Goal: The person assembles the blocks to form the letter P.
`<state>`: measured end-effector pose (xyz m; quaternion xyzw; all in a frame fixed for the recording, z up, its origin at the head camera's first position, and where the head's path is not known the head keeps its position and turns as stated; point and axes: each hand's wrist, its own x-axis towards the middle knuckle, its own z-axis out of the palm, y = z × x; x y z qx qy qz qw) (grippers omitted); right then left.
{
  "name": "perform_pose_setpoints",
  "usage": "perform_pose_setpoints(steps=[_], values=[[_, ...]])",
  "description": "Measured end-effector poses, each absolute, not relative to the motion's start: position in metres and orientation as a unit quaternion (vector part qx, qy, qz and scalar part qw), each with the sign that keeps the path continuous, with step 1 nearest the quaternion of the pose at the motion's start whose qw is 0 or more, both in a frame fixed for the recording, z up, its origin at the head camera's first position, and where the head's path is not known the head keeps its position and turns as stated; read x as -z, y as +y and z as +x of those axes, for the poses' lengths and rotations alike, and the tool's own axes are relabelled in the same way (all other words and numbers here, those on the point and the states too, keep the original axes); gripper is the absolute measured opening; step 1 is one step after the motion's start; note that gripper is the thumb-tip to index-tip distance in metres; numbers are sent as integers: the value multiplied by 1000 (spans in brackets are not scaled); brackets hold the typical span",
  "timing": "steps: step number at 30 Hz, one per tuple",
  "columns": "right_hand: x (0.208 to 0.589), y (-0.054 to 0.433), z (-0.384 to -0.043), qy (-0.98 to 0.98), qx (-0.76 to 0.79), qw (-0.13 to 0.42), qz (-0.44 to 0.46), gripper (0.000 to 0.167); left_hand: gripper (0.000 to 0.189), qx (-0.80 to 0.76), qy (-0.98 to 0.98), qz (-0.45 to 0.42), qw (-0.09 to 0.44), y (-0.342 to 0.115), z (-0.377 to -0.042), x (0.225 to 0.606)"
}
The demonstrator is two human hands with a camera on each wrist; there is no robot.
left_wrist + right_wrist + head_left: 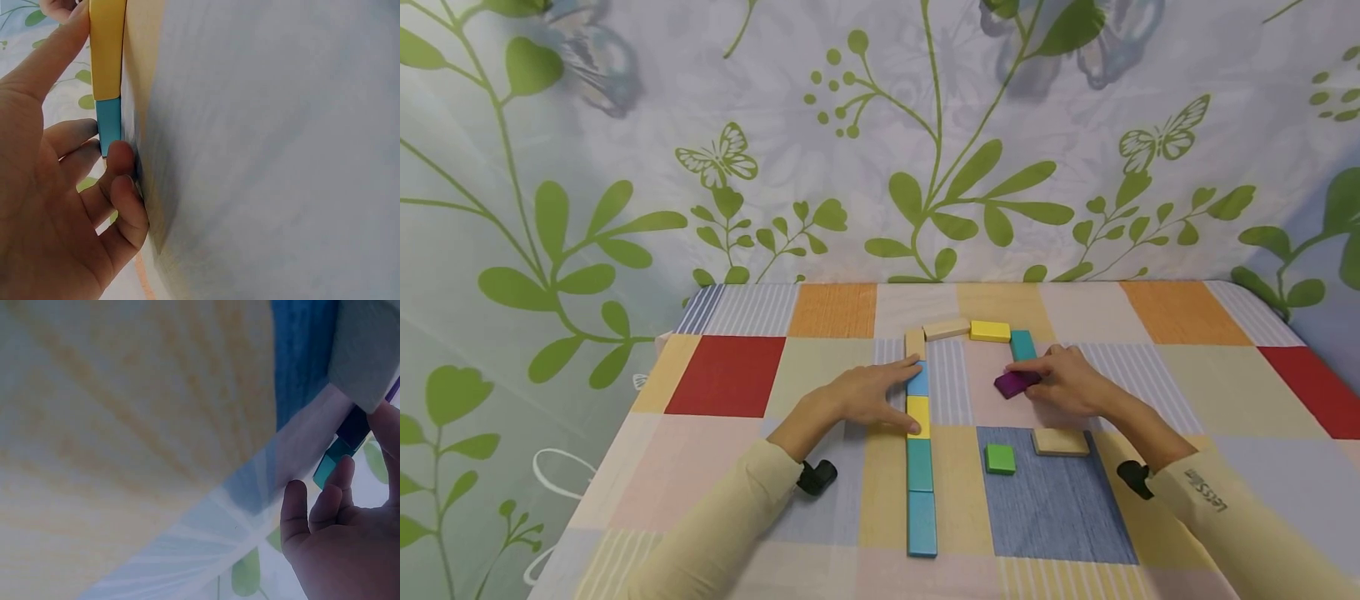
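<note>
One purple block (1014,384) is pinched narrowly in the right hand (1071,383).

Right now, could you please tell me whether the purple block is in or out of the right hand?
It is in: the head view shows the right hand pinching the purple block near the teal block.
</note>
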<state>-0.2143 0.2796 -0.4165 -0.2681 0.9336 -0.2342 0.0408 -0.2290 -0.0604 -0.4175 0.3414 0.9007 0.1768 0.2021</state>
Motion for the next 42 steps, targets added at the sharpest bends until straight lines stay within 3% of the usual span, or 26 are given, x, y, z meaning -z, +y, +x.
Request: perform_pose_setpoints(steps=[22,42], values=[[416,284,-208,932,261,41,-247,50,95,-176,901,341,204,-61,-228,419],[411,319,-148,929,313,95,-173,45,96,-180,900,341,202,-61,-229,416]])
